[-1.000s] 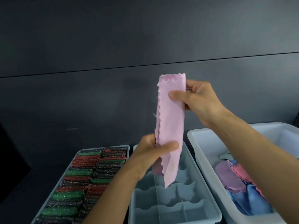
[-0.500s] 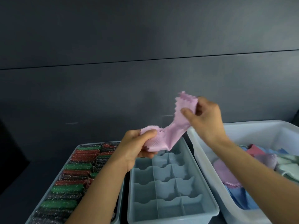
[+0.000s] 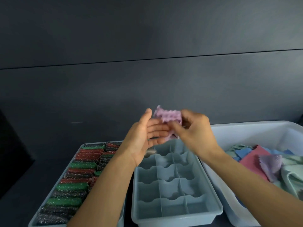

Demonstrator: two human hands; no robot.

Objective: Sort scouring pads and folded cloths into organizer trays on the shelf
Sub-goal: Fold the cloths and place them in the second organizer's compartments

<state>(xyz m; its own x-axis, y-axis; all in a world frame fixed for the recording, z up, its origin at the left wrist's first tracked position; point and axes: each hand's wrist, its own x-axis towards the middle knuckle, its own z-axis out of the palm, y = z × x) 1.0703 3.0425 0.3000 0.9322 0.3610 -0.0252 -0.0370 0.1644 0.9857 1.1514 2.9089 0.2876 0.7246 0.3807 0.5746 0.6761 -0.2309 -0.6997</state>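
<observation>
While right hand [image 3: 195,130] pinches cloth [image 3: 168,116] against flat left hand [image 3: 144,138], pads [image 3: 78,174] fill a tray [image 3: 95,143].

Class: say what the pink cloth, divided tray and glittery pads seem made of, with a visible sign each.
Pink zigzag-edged cloth: soft fabric, perhaps microfibre; it crumples. Divided blue-grey tray: matt moulded plastic; thin wavy partitions. Red, green and dark scouring pads: sparkly metallic-thread mesh, seemingly.
</observation>
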